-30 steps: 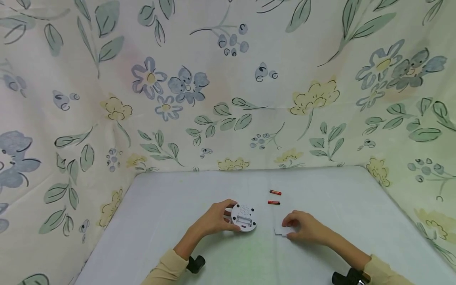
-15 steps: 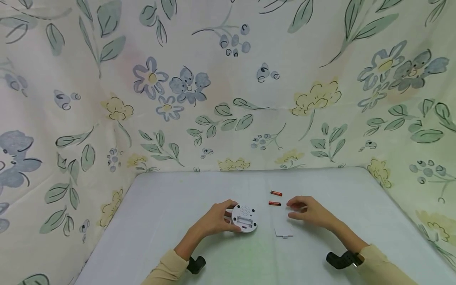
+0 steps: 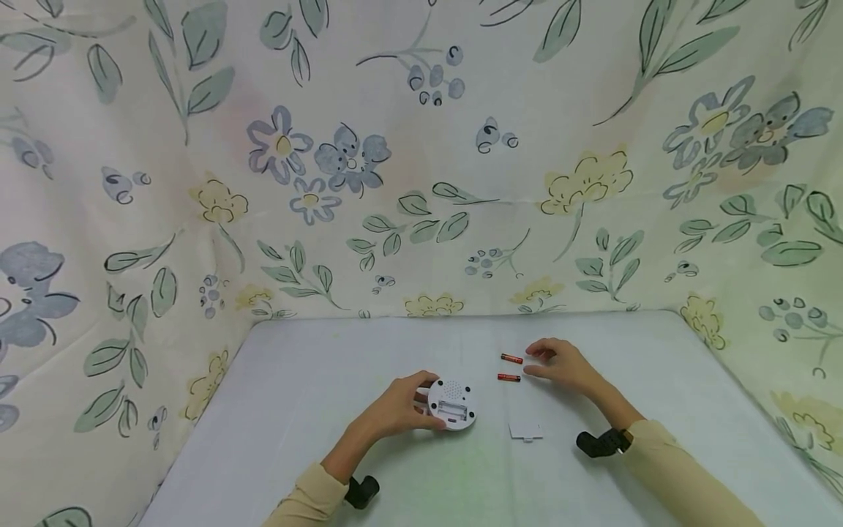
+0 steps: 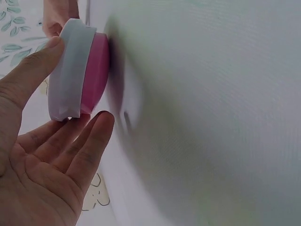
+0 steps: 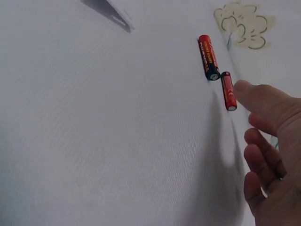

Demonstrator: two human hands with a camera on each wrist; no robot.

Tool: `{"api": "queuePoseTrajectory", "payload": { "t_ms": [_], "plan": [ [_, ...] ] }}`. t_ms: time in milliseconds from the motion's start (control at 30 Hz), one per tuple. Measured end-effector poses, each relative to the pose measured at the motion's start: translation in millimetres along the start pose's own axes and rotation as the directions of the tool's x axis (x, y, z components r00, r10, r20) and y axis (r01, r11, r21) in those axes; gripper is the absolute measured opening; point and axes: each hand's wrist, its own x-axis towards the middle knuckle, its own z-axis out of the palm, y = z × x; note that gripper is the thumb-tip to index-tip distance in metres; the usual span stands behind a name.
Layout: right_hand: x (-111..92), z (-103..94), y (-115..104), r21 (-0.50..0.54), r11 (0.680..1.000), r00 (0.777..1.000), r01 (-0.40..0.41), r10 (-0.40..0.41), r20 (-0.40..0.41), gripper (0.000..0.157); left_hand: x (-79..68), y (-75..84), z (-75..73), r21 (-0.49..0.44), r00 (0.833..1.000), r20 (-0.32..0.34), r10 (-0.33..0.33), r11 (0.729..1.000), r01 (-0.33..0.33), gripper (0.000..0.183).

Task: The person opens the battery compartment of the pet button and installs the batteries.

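Note:
My left hand point(image 3: 398, 404) grips a round white device point(image 3: 451, 399) by its left side, thumb and fingers around its edge. Its underside faces me, with speaker-like holes and an uncovered battery compartment point(image 3: 452, 411) without batteries. From the left wrist, the device shows a white rim point(image 4: 70, 75) and a pink face point(image 4: 97, 70) toward the table. My right hand point(image 3: 560, 364) holds nothing; its fingers are spread loosely just right of two red-and-black batteries, a farther one point(image 3: 511, 359) and a nearer one point(image 3: 508, 378), lying on the table.
A small white battery cover point(image 3: 525, 430) lies on the white table point(image 3: 316, 380), right of the device. A floral cloth point(image 3: 421, 161) hangs behind the table and along its sides. Each wrist wears a black camera mount point(image 3: 601, 443).
My right hand has let go of the battery cover, leaving it on the table, and moved away from me to beside the batteries. The left hand and the device stay in place.

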Motion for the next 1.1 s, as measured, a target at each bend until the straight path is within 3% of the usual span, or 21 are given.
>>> {"api": "queuePoseTrajectory", "payload": {
  "t_ms": [367,667,1000,1100],
  "plan": [
    [10.6,8.7,1.8,-0.049,0.999,1.0,0.01,-0.01,0.011,0.006,-1.1,-3.9,-2.3,0.011,1.0,0.003,0.016,1.0,-0.016,0.081],
    [15.2,12.0,0.8,-0.046,0.999,1.0,0.003,-0.003,0.015,0.011,1.6,-5.5,-1.6,0.039,0.999,0.0,0.032,0.999,-0.032,0.087],
    [15.8,13.1,-2.0,-0.068,0.998,1.0,0.005,-0.003,0.019,0.006,5.6,-6.4,1.1,0.172,0.996,-0.036,0.085,0.982,-0.077,0.091],
    [12.4,10.1,-2.0,-0.065,0.998,1.0,0.003,-0.004,-0.009,0.006,7.0,-7.2,1.4,0.174,0.995,-0.049,0.084,0.982,-0.074,0.089]
  ]
}}
